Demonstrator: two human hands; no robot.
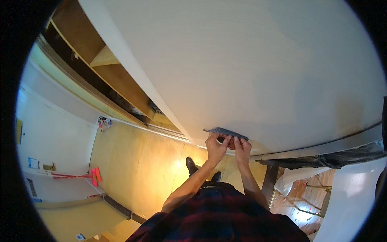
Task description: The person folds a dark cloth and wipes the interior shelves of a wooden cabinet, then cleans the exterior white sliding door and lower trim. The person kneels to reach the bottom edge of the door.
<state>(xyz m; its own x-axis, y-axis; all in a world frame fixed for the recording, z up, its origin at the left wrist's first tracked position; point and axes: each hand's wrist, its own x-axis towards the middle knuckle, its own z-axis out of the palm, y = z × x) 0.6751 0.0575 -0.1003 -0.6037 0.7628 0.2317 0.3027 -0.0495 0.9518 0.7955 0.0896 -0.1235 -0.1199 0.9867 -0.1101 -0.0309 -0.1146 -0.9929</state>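
My left hand (pixel 216 148) and my right hand (pixel 242 151) are close together, in front of a large white door panel (pixel 225 72). Between them they grip a long dark grey thing (pixel 227 131) with a thin tip sticking out at its left end. Its kind cannot be made out; it looks like a folded strip or a slim tool. Fingers and thumbs of both hands are closed at its near side, and some fingertips are hidden. The grey thing lies against or just in front of the panel's lower part; contact is not certain.
Left of the panel, an open cupboard (pixel 82 38) shows wooden shelves. A red broom (pixel 95 176) lies by the white door (pixel 56 133) at far left. Black plastic sheeting (pixel 322 160) hangs at right, above a metal-legged frame (pixel 308 197). My shoes stand on the yellowish floor (pixel 137 161).
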